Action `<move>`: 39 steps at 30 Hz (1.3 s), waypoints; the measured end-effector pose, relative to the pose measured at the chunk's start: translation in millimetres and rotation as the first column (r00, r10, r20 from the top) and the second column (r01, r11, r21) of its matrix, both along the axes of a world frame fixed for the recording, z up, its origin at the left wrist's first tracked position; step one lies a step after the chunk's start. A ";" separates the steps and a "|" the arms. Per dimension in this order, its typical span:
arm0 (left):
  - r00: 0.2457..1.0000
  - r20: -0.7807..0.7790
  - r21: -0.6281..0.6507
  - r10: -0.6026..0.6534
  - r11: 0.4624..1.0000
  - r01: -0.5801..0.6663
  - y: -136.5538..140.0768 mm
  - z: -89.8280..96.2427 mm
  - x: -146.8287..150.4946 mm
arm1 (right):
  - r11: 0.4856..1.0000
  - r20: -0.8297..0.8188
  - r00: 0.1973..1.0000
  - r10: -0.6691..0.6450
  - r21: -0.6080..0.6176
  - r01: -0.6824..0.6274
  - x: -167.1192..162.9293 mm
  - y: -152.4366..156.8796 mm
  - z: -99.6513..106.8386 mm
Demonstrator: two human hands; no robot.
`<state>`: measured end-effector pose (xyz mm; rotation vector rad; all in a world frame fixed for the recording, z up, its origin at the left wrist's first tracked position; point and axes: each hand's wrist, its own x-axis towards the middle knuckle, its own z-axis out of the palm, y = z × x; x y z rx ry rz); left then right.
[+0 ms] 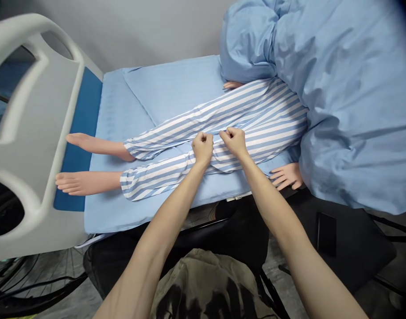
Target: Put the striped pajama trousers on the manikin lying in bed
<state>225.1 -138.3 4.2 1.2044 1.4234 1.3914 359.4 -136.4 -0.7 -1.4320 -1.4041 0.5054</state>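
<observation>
Striped blue-and-white trousers (176,126) cover the legs of a manikin lying on the bed, its bare feet (79,182) toward the footboard. Over the nearer knee, my left hand (203,148) is closed in a fist against the trouser cloth. A short gap to its right, my right hand (234,141) is closed too, thumb side up. The trouser cloth runs between both fists and appears gripped, though what lies inside the fingers is hidden. One manikin hand (287,176) rests palm down at the near bed edge; the other (232,84) shows partly on the far side.
A bunched blue quilt (352,102) covers the manikin's upper body on the right. The bed's light blue sheet (159,84) meets a grey-white footboard (59,110) at left. Black chairs stand along the near side, one bearing a dark phone (326,234). Wheel spokes show lower left.
</observation>
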 end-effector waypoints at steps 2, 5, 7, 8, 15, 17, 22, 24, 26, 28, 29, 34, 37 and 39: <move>0.999 0.037 -0.029 -0.001 1.000 0.002 7.7 6.1 10.9 | 1.000 -0.096 0.995 -0.008 0.028 0.011 0.9 0.6 -3.6; 0.977 0.214 -0.071 -0.015 0.997 0.031 21.5 17.4 43.9 | 0.998 -0.299 0.953 0.039 0.049 -0.026 4.6 4.0 -1.9; 0.939 0.343 -0.114 -0.018 0.992 0.061 27.6 20.5 68.9 | 0.999 -0.403 0.914 0.048 0.021 -0.043 8.5 6.3 1.5; 0.925 0.380 -0.133 -0.012 0.989 0.067 29.0 19.4 79.3 | 0.999 -0.440 0.897 0.036 0.000 -0.041 10.8 7.5 3.4; 0.921 0.372 -0.088 -0.118 0.983 0.161 26.6 -5.8 85.0 | 0.998 -0.327 0.945 -0.014 0.048 0.031 47.8 16.4 14.3; 0.899 0.416 -0.168 -0.135 0.961 0.222 29.7 0.6 79.4 | 0.997 -0.235 0.972 -0.018 0.064 0.034 60.4 16.2 11.9; 0.857 0.492 -0.212 -0.154 0.933 0.289 39.0 25.1 87.1 | 0.998 -0.098 0.995 -0.032 0.048 0.037 68.4 13.0 -2.2; 0.868 0.458 -0.176 -0.192 0.937 0.300 38.7 23.9 94.8 | 0.997 -0.111 0.993 -0.033 0.059 0.040 69.2 15.2 -5.1; 0.889 0.390 -0.136 -0.242 0.939 0.316 37.2 15.1 100.2 | 0.996 -0.128 0.991 -0.037 0.075 0.047 75.2 20.2 -4.4; 0.902 0.330 -0.112 -0.277 0.938 0.329 36.3 3.5 101.1 | 0.994 -0.121 0.992 -0.045 0.097 0.057 87.2 26.6 -0.7; 0.904 0.316 -0.115 -0.287 0.935 0.337 36.4 -1.6 100.0 | 0.992 -0.111 0.992 -0.054 0.109 0.067 94.9 29.6 1.4; 0.887 0.355 -0.167 -0.294 0.914 0.370 41.6 -1.3 94.8 | 0.988 -0.045 0.990 -0.132 0.077 0.135 124.8 35.1 2.4; 0.879 0.372 -0.132 -0.297 0.921 0.367 47.1 18.7 103.8 | 0.987 0.001 0.988 -0.157 0.032 0.157 125.2 32.3 -5.8; 0.874 0.360 -0.080 -0.327 0.922 0.378 50.4 30.4 114.8 | 0.984 0.005 0.985 -0.175 0.038 0.175 122.1 31.2 -11.2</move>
